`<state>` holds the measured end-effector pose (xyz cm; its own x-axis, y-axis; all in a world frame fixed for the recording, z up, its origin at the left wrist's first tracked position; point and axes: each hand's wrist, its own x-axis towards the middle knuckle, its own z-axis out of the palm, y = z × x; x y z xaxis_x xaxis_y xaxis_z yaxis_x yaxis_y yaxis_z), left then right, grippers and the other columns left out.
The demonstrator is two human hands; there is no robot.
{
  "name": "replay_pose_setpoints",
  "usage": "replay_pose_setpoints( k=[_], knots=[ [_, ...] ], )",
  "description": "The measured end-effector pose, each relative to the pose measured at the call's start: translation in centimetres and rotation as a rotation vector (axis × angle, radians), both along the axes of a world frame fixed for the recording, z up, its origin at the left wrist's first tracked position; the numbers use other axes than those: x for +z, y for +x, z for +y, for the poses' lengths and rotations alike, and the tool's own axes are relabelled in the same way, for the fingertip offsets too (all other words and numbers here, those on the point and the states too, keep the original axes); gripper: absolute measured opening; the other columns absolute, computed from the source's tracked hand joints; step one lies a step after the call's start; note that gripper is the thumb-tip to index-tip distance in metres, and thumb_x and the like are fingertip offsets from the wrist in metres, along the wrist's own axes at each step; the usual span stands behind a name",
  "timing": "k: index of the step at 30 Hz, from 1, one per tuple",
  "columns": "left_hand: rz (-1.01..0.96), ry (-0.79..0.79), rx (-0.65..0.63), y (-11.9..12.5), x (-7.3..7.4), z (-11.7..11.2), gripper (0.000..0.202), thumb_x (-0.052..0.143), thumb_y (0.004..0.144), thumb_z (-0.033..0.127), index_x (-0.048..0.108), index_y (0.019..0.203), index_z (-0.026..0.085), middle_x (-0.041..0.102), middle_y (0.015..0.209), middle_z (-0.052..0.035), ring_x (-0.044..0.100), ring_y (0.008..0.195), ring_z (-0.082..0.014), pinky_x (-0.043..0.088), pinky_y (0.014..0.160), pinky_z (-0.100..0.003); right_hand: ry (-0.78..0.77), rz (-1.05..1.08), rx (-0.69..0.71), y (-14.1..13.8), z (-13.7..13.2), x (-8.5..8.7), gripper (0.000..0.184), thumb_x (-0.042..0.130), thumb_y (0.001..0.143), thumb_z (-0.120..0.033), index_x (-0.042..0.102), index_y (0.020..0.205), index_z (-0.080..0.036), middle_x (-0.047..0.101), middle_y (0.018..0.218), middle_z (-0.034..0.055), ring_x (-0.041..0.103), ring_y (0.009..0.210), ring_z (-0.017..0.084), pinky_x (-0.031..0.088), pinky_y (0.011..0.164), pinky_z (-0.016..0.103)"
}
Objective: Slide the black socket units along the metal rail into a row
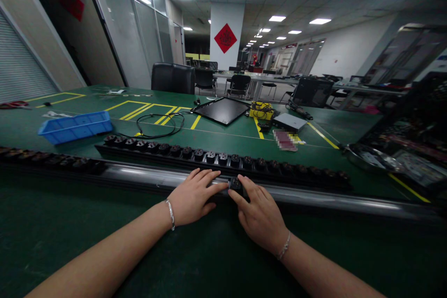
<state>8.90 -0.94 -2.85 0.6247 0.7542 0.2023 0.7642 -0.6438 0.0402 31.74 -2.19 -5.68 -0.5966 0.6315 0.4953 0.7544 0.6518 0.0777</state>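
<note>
A long silver metal rail [146, 178] runs across the green table in front of me. Both hands rest on it near its middle. My left hand [193, 197] lies flat with fingers stretched to the right, its fingertips touching a small black socket module [236, 184] seated on the rail. My right hand [258, 212] lies on the other side, its fingers pressing against the same module. Behind the rail lies a long black power strip [216, 157] with a row of several sockets. A bracelet sits on each wrist.
A blue plastic bin [75, 126] stands at the left, a black cable loop [159, 123] beside it. Farther back lie a black flat panel [221, 110], a yellow box [261, 112] and a grey device [289, 122]. A metal bowl [372, 157] sits at the right. Chairs stand behind the table.
</note>
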Motion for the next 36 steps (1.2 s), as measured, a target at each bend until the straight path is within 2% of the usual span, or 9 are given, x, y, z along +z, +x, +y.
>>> replay_pose_setpoints(
  k=[3, 9, 17, 28, 36],
  knots=[
    [0.003, 0.004, -0.001, 0.0, 0.0, 0.0, 0.061, 0.060, 0.078, 0.030, 0.035, 0.134, 0.036, 0.036, 0.143, -0.0053, 0.036, 0.128, -0.0266, 0.026, 0.106, -0.048, -0.006, 0.008, 0.001, 0.0, -0.1, 0.0, 0.048, 0.050, 0.077, -0.013, 0.054, 0.124, -0.025, 0.030, 0.144, 0.0107, 0.032, 0.129, 0.026, 0.034, 0.099, 0.041],
    [0.025, 0.015, 0.006, 0.1, 0.1, 0.0, 0.065, 0.061, 0.076, 0.030, 0.033, 0.135, 0.037, 0.036, 0.143, -0.0065, 0.035, 0.129, -0.0275, 0.026, 0.105, -0.050, -0.003, -0.022, 0.010, 0.0, -0.1, -0.1, 0.045, 0.049, 0.082, -0.015, 0.052, 0.126, -0.026, 0.025, 0.148, 0.0028, 0.027, 0.132, 0.025, 0.032, 0.101, 0.042],
    [0.022, 0.012, 0.003, 0.2, 0.2, -0.1, 0.067, 0.062, 0.076, 0.030, 0.033, 0.135, 0.039, 0.036, 0.142, -0.0069, 0.035, 0.128, -0.0278, 0.027, 0.104, -0.050, -0.010, -0.006, 0.014, 0.0, 0.0, -0.2, 0.043, 0.046, 0.083, -0.014, 0.052, 0.125, -0.023, 0.027, 0.147, 0.0031, 0.030, 0.130, 0.024, 0.031, 0.102, 0.041],
    [0.032, 0.011, 0.011, 0.2, 0.1, -0.1, 0.066, 0.062, 0.076, 0.033, 0.033, 0.135, 0.039, 0.036, 0.142, -0.0060, 0.035, 0.127, -0.0279, 0.026, 0.104, -0.051, 0.063, 0.089, 0.007, 0.2, 0.0, 0.3, 0.028, 0.046, 0.080, -0.014, 0.059, 0.106, -0.015, 0.042, 0.132, 0.0130, 0.038, 0.123, 0.026, 0.036, 0.100, 0.041],
    [0.036, 0.026, 0.023, 0.3, 0.1, -0.1, 0.069, 0.062, 0.076, 0.034, 0.031, 0.137, 0.034, 0.036, 0.143, -0.0061, 0.036, 0.126, -0.0271, 0.026, 0.104, -0.048, 0.054, 0.076, -0.056, 0.9, 0.0, 0.9, 0.020, 0.050, 0.083, -0.025, 0.059, 0.099, -0.016, 0.047, 0.120, 0.0136, 0.040, 0.119, 0.028, 0.039, 0.096, 0.043]
  ],
)
